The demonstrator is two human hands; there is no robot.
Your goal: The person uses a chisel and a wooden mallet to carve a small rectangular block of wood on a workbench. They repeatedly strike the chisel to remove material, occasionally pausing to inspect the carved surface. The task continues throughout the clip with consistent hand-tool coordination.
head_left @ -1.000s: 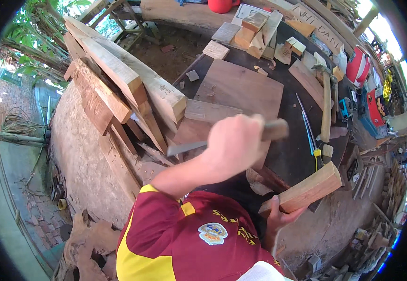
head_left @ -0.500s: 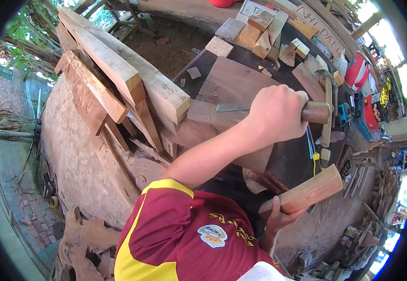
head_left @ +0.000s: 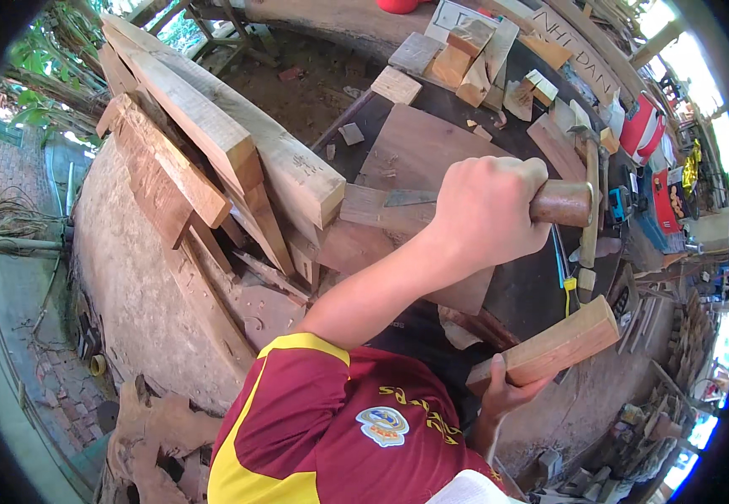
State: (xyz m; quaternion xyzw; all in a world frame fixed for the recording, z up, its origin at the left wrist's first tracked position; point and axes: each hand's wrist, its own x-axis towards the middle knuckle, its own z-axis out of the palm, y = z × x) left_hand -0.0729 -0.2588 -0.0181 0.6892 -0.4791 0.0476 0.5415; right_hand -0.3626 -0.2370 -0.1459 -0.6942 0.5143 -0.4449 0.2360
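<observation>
Left hand (head_left: 492, 204), two o'clock, clenches a bladed tool (head_left: 564, 204), hiding its middle; right hand (head_left: 507, 393), four o'clock, half-curls round a wood block (head_left: 556, 345); yellow shirt lettering (head_left: 441, 426), five, reads poorly.

Bladed tool (head_left: 564, 204), 2 o'clock: middle of handle concealed within the fingers of the left hand (head_left: 495, 202).
Flat brown board (head_left: 432, 139), 1 o'clock: partly covered by that hand.
Blue rod (head_left: 560, 256), 3 o'clock: upper end obscured by the same hand.
Wooden block (head_left: 558, 346), 4 o'clock: some fingers of the right hand (head_left: 506, 392) hidden behind it.
Red vessel (head_left: 397, 5), 12 o'clock: cropped, upper edge.
White cloth (head_left: 469, 489), 5 o'clock: cropped, lower edge.
Heaped pieces (head_left: 646, 445), 4 o'clock: too small to identify.
</observation>
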